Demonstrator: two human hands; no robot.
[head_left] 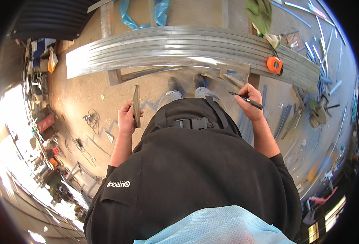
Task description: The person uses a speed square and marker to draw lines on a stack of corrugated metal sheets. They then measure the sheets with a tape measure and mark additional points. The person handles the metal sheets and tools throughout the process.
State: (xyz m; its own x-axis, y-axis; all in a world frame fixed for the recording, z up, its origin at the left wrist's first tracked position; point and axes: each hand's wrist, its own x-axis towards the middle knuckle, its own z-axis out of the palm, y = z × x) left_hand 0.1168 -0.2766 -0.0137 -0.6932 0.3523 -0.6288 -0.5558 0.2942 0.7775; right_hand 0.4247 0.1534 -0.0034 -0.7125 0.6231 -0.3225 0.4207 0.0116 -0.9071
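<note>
My left hand point(125, 118) is closed around a narrow, flat grey metal piece point(136, 101), held upright beside my body. Its exact kind is not clear from this angle. On the other side, my right hand point(253, 94) grips a black marker pen point(257, 105), its dark tip pointing left. Both hands are on my side of a long stack of grey metal profiles point(167, 42) and apart from it. An orange tape measure point(274, 65) rests on the right part of that stack.
Green work gloves point(260, 16) lie at the stack's far right edge, and blue plastic film point(160, 14) is behind it. A vise-like metal tool point(317, 114) stands at right. Cables point(91, 118) and metal offcuts point(284, 118) lie on the floor.
</note>
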